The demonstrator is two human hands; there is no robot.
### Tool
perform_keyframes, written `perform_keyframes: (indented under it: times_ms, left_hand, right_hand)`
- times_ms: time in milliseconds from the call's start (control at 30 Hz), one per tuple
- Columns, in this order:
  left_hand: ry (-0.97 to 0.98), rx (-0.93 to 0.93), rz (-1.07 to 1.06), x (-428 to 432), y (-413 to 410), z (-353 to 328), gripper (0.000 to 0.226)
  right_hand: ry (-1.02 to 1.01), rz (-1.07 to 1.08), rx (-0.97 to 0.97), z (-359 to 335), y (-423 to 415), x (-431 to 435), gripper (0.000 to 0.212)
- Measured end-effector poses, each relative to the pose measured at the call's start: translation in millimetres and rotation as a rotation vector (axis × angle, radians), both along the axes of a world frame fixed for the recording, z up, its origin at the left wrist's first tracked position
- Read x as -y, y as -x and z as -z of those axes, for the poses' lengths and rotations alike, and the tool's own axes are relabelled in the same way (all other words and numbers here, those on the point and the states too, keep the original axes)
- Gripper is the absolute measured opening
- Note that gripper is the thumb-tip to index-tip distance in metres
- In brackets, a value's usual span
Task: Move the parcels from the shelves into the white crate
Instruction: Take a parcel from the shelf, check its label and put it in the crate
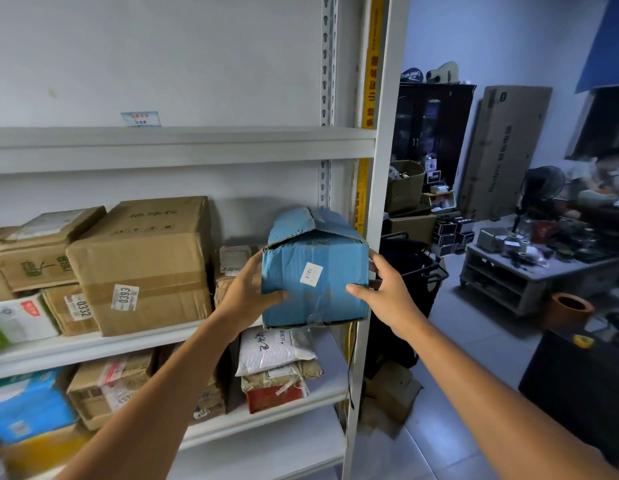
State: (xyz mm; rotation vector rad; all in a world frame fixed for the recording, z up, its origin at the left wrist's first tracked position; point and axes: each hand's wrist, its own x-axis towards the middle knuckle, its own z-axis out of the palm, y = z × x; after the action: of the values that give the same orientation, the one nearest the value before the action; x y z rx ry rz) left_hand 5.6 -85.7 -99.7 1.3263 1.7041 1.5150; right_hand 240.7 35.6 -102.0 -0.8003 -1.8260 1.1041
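Forearms reach up from the lower edge of the frame to the centre. The left hand [247,292] and right hand [387,296] clamp a blue carton [315,244] between them. Each thumb lies across the lower front face and the fingers wrap round a side wall, mostly hidden behind it.

The carton looks light enough for this side grip, but its board is soft. The walls are wrinkled and dented, so a hard squeeze would likely buckle them. A palm under the base would be safer. The top flaps are no place to hold, as they stand half raised and only loosely taped.

It is a worn, dusty blue cube with creased faces, clear tape across the front and a small white numbered sticker [311,273].

It sits at the right end of the middle shelf [128,344], at the front edge, hard by the rack's upright post [374,237]. Whether it rests on the board or is already lifted, I cannot tell.

Behind and to the left stands a large brown carton [142,265]. On the shelf below lies a white padded mailer [273,351]. The white crate is not in view.
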Motion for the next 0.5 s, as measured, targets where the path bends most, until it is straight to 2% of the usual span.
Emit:
perform_keyframes:
  times_ms: [500]
  left_hand:
    - [0.040,0.088,-0.044,-73,-4,38,0.097]
  right_hand:
    - [0.016,0.052,0.143,30,15,-99,0.076]
